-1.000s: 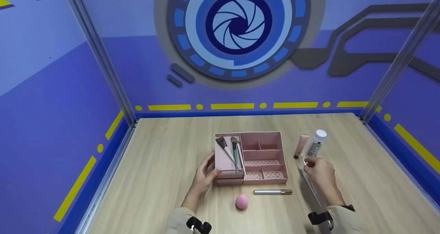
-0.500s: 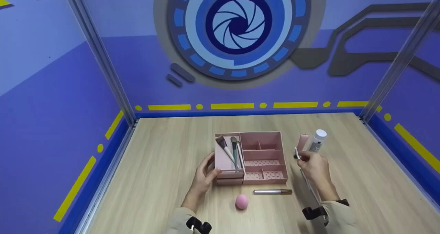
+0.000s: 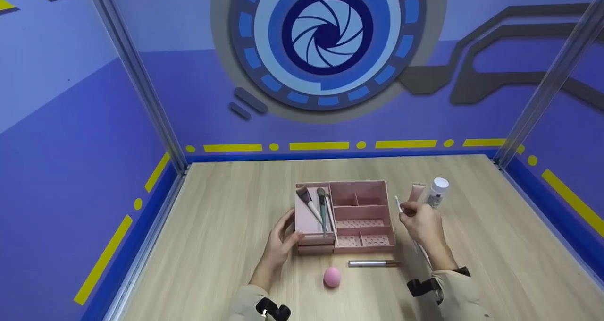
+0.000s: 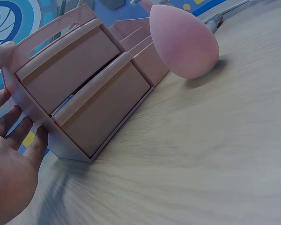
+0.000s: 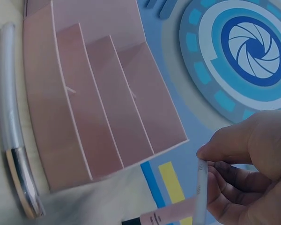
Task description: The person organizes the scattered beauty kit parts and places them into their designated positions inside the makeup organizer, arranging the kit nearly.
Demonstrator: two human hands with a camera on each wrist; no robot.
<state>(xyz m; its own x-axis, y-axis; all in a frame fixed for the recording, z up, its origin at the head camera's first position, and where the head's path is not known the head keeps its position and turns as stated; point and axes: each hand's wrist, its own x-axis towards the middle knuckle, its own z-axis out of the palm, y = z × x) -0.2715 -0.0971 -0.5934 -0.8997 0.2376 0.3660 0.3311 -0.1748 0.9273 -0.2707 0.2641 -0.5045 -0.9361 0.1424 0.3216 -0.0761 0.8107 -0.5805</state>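
Observation:
A pink makeup organizer box (image 3: 362, 212) sits mid-table, with drawers at its left front and dividers on the right. My left hand (image 3: 278, 245) grips its left front corner; in the left wrist view the fingers (image 4: 36, 143) lie on the side panel and the thumb is at the upper edge. Several makeup brushes (image 3: 322, 210) lie on its left top. Right of the box, my right hand (image 3: 424, 226) pinches a slender white stick (image 5: 202, 190) with small print between thumb and fingers; its kind is unclear, its lower part mostly hidden in the head view.
A pink makeup sponge (image 3: 331, 277) and a silver tube with a gold-brown cap (image 3: 370, 264) lie before the box. Behind my right hand are a pink squeeze tube (image 3: 417, 192) and a white-capped bottle (image 3: 439, 189). Walls (image 3: 330, 127) enclose the table.
My right hand has moved left toward the box, carrying the white stick. My left hand and the box have stayed put.

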